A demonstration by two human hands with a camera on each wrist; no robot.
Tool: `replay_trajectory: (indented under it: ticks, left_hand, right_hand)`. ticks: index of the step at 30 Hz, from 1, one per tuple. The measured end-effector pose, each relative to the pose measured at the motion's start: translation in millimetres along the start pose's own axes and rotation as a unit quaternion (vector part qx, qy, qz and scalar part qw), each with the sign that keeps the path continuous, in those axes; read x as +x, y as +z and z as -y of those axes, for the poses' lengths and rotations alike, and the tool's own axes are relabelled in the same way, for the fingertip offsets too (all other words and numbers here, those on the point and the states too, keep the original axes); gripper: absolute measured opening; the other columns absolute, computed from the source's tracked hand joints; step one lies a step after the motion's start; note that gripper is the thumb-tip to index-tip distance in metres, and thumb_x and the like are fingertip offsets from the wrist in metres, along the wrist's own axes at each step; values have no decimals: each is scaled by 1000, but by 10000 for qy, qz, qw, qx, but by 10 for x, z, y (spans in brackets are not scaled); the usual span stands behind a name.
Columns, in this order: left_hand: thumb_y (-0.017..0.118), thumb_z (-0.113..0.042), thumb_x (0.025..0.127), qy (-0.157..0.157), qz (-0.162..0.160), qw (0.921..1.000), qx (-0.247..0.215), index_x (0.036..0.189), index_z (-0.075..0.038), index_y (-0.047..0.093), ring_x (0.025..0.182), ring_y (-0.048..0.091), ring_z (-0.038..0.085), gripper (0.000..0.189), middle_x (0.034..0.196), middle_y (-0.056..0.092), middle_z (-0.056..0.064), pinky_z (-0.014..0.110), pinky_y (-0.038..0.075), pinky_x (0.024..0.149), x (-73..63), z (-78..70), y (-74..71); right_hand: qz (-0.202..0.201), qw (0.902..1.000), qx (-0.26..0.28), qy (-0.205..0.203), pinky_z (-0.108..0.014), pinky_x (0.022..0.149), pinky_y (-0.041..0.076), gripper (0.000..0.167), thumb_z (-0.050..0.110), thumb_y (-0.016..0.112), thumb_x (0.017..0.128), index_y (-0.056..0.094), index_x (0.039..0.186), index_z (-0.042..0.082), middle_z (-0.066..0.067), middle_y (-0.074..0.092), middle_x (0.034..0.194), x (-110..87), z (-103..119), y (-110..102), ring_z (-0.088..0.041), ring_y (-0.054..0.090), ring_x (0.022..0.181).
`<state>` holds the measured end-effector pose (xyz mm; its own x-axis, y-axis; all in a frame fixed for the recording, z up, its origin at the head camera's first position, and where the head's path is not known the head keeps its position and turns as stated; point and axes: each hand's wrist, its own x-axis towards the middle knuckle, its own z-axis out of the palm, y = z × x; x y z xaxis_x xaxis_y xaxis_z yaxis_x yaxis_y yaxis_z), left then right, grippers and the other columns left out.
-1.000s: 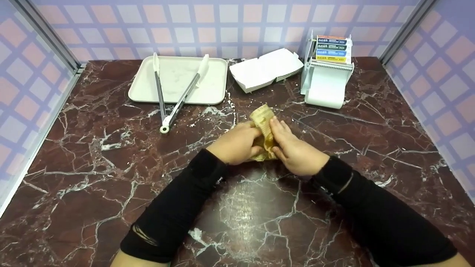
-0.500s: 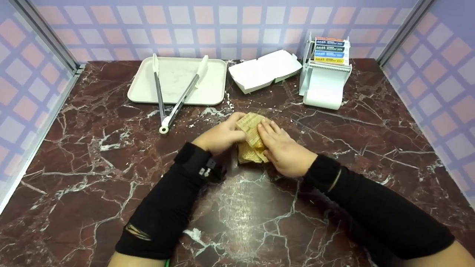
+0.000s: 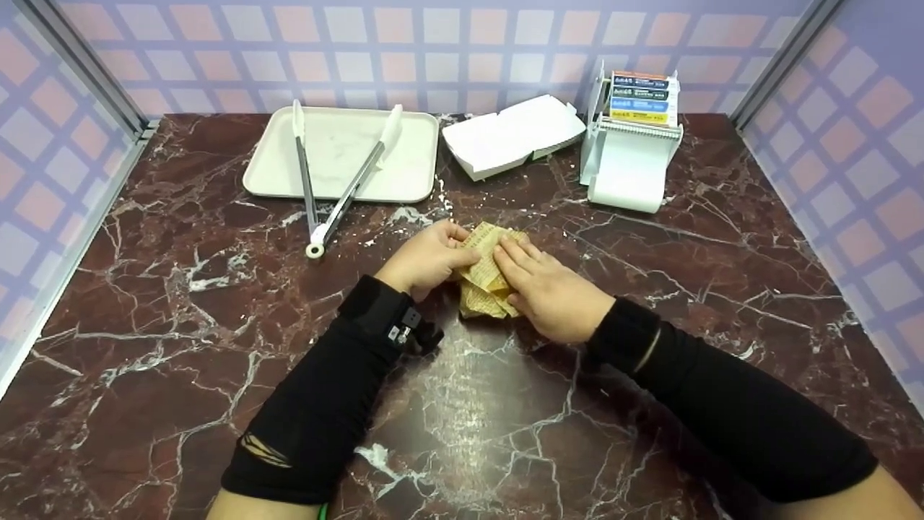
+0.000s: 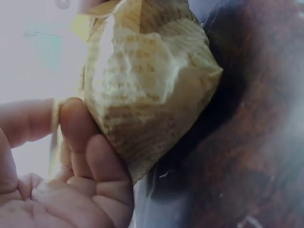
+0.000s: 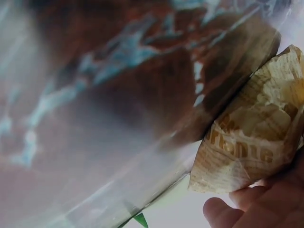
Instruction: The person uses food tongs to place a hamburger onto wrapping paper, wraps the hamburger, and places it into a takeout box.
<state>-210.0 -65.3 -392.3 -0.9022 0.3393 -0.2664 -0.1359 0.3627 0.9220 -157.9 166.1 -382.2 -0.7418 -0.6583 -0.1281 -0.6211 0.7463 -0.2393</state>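
A small parcel (image 3: 482, 300) wrapped in yellowish printed paper lies on the table between both hands. My left hand (image 3: 426, 256) pinches the paper's left edge between thumb and fingers. In the left wrist view, the crumpled parcel (image 4: 147, 80) stands beside the curled fingers (image 4: 109, 161). My right hand (image 3: 556, 292) lies against the parcel's right side and top, its fingers straight and pressing on the paper. Large printed letters show on the parcel (image 5: 242, 142) in the right wrist view, above the right fingertips (image 5: 221, 211). What the paper encloses is hidden.
Beyond the hands are a cream tray (image 3: 267, 173) with spread tongs (image 3: 346, 198) resting partly on it, a white paper box (image 3: 512, 137), and a label dispenser (image 3: 635, 144) with several coloured rolls or boxes. Walls border the marbled table (image 3: 216, 375) at back and sides.
The left hand has shifted left from the near side and now pinches the paper edge. A paper flap that stood up is folded down, with the right fingers lying over it.
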Motion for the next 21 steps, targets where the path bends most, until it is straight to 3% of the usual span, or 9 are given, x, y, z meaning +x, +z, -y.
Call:
replay_trajectory:
  ticks: [7,11,15,21]
  left_hand:
    - [72,-13,98,-205,34,9998,8,137,2,51,75,64,11,47,95,69,4,26,58,73,8,24,-21]
    - [73,-13,97,-269,-12,9995,-186,134,1,53,75,65,12,45,97,70,5,27,60,74,4,29,-7]
    - [74,-13,96,-320,29,9993,-197,133,2,54,79,68,13,45,105,72,9,27,61,77,5,38,-15]
    - [76,-18,95,-401,130,9986,331,135,1,57,90,69,18,49,122,70,16,32,63,83,6,36,-75]
  right_hand:
    - [-114,9997,199,27,-58,132,18,79,34,63,104,23,167,7,-16,18,175,63,-61,-70,-39,20,162]
    - [2,9991,393,154,-58,132,18,97,42,74,96,20,168,8,-15,14,176,130,-96,-152,-39,25,160]
    - [163,9978,582,281,-56,128,22,111,46,82,88,16,169,8,-11,19,176,196,-124,-204,-37,34,148]
    - [302,9970,660,274,-60,131,13,113,46,86,84,21,168,6,-10,28,174,262,-180,-212,-41,25,156]
